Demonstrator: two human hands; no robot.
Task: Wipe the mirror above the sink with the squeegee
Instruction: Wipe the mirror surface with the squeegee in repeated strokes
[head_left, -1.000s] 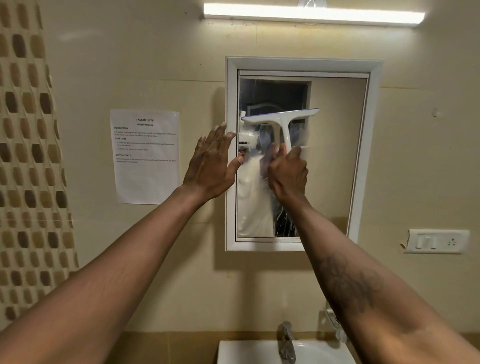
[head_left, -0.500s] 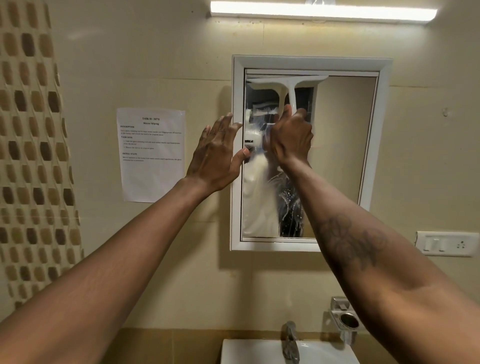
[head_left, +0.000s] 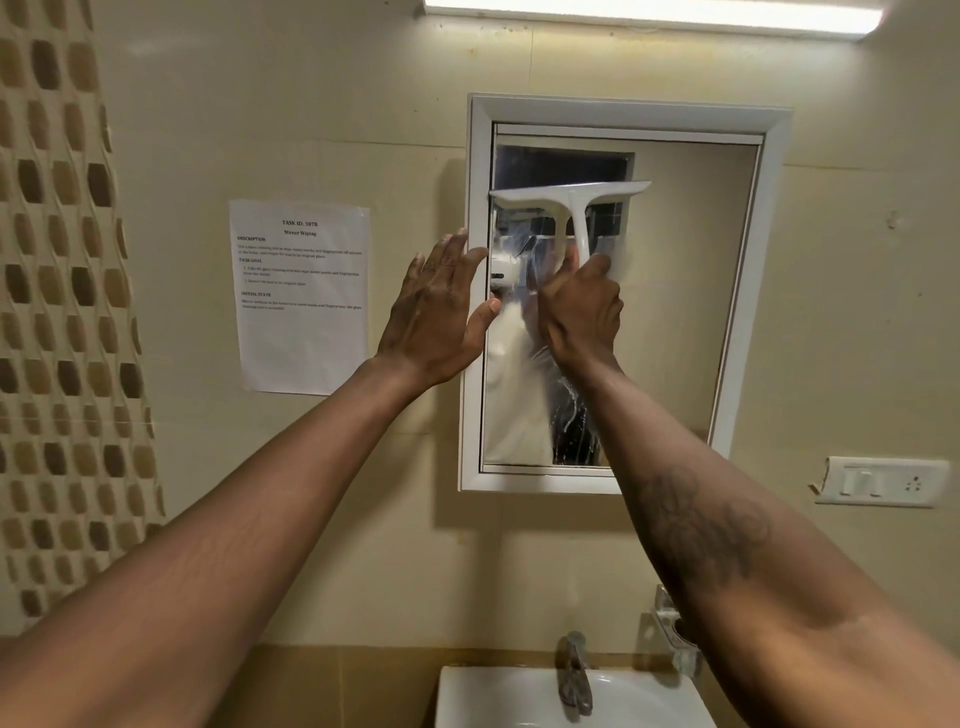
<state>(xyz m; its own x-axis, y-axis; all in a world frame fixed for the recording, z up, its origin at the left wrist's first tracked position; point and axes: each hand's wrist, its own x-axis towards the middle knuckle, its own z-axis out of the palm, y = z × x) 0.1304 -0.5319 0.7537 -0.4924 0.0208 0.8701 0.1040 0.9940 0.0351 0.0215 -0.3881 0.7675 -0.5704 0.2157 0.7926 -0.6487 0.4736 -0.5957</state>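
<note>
A white-framed mirror (head_left: 691, 312) hangs on the beige wall above the sink (head_left: 519, 696). My right hand (head_left: 582, 312) grips the handle of a white squeegee (head_left: 571, 200), whose blade lies across the upper left part of the glass, roughly level. My left hand (head_left: 441, 312) is flat with straight fingers against the mirror's left frame edge. Water streaks show on the lower glass near my right forearm.
A printed task sheet (head_left: 301, 296) is taped to the wall left of the mirror. A tap (head_left: 574, 670) stands over the sink, a metal holder (head_left: 675, 634) beside it. A switch plate (head_left: 878, 480) is at the right, a light bar (head_left: 649, 13) above.
The squeegee rose to the mirror's top edge, then came down the glass to its present place. My left hand has stayed on the frame.
</note>
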